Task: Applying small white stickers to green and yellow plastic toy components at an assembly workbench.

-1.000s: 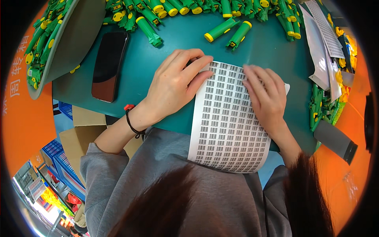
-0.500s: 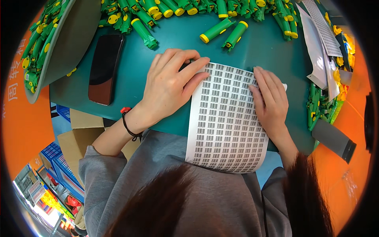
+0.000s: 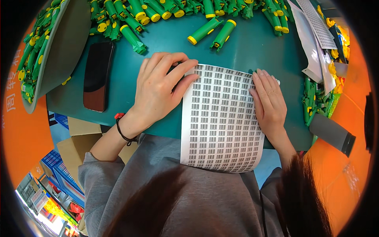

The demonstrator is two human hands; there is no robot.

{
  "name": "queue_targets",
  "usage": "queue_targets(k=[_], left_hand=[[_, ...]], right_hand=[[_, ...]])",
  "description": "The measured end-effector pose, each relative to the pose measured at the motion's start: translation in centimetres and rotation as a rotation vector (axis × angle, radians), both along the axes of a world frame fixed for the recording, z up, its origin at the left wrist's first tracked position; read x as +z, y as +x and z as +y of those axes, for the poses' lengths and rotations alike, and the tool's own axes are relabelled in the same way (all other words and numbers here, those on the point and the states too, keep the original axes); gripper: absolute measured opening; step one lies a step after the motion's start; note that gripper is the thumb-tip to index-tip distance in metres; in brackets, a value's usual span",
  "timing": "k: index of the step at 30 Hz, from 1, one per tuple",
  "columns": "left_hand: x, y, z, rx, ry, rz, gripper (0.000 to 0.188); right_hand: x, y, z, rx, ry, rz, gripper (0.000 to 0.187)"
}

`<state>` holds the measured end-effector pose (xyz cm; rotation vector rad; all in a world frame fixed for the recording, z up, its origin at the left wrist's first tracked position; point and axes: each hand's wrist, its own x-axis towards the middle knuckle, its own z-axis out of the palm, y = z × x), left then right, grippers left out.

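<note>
A white sheet of barcode labels [image 3: 221, 118] slopes from the green table down toward my lap, its lower end curling. At its upper left corner my left hand [image 3: 161, 85] pinches the edge between thumb and forefinger, the other fingers curled. My right hand [image 3: 270, 100] lies along the upper right edge, fingers stretched out side by side and the thumb resting on the labels. A small white end sticks out beyond its fingers; what it belongs to is hidden.
Several green tubes with yellow ends [image 3: 203, 31] lie along the table's far side. A black phone [image 3: 96, 77] lies at left, beside a grey bin [image 3: 65, 51] of green parts. White sheets [image 3: 306, 43] and a grey cylinder [image 3: 331, 133] are at right. An open cardboard box [image 3: 75, 146] stands below left.
The whole view has shifted slightly, so the table things appear a little further left and lower or higher. Both hands keep their places on the label sheet.
</note>
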<state>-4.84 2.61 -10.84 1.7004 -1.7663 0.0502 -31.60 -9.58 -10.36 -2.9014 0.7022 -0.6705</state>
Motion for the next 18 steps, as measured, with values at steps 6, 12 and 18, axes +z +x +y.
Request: queue_targets(k=[6, 12, 18], left_hand=[[0.2, 0.0, -0.1, 0.007, 0.041, 0.006, 0.030], [-0.1, 0.0, -0.1, 0.007, 0.023, -0.008, 0.028], [0.0, 0.1, -0.1, 0.006, 0.029, -0.002, 0.027]], right_hand=[[0.4, -0.9, -0.1, -0.034, 0.081, -0.021, 0.047], [-0.4, -1.5, -0.1, -0.096, 0.093, 0.017, 0.046], [-0.4, -2.2, -0.1, -0.048, 0.105, 0.006, 0.040]])
